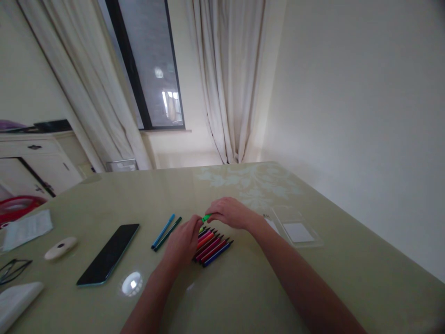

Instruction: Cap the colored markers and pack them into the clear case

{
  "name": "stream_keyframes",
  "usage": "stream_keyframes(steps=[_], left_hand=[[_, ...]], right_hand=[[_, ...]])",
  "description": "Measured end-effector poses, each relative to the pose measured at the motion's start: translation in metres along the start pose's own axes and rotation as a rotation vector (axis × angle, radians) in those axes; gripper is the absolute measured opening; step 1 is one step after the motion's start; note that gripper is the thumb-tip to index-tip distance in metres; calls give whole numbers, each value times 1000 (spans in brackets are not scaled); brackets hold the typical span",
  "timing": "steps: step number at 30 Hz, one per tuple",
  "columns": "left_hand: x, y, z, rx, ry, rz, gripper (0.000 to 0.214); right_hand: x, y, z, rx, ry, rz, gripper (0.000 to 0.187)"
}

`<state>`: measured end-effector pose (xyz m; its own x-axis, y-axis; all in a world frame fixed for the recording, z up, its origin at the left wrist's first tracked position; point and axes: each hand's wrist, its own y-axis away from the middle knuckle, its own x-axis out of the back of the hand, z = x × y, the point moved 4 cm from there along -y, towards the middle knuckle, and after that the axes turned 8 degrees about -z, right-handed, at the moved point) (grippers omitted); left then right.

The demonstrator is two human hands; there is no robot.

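Note:
Both my hands meet at a green marker pen (206,217) above the table. My left hand (183,239) is closed on its near end, and my right hand (227,212) pinches the other end. Below them lies a row of several marker pens (212,247) in orange, red, purple and blue, side by side with their tips pointing up and right. My left hand hides part of that row. Just left of this hand, a light blue pen (162,231) and a dark green pen (168,234) lie next to each other.
On the left are a phone (108,254), a white oval object (60,248), glasses (14,270), a white device (19,304) and a pale packet (28,228). A clear plastic case (297,227) lies right of my right hand. A wall borders the table's right side.

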<state>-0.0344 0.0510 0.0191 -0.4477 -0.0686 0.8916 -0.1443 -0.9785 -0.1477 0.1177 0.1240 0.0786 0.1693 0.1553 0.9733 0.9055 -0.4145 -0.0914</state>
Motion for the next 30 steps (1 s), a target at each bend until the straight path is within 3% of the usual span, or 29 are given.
stream_keyframes(steps=[10,13,17,19,23,30], left_hand=[[3,0,6,37,3,-37,35],[7,1,-2,88,-66,-39,34],[16,2,-18,253,-162,32,31],[17,2,-23,288,-215,77,31],[10,0,-31,230,-281,78,29],[0,-2,-42,141,-238,-44,27]], right_hand=[[1,-2,-3,7,83,-41,19],[11,8,16,-67,99,-5,17],[35,40,55,-290,44,229,22],[37,51,65,-333,36,238,22],[22,48,64,-397,71,108,19],[-14,24,51,-422,13,-139,13]])
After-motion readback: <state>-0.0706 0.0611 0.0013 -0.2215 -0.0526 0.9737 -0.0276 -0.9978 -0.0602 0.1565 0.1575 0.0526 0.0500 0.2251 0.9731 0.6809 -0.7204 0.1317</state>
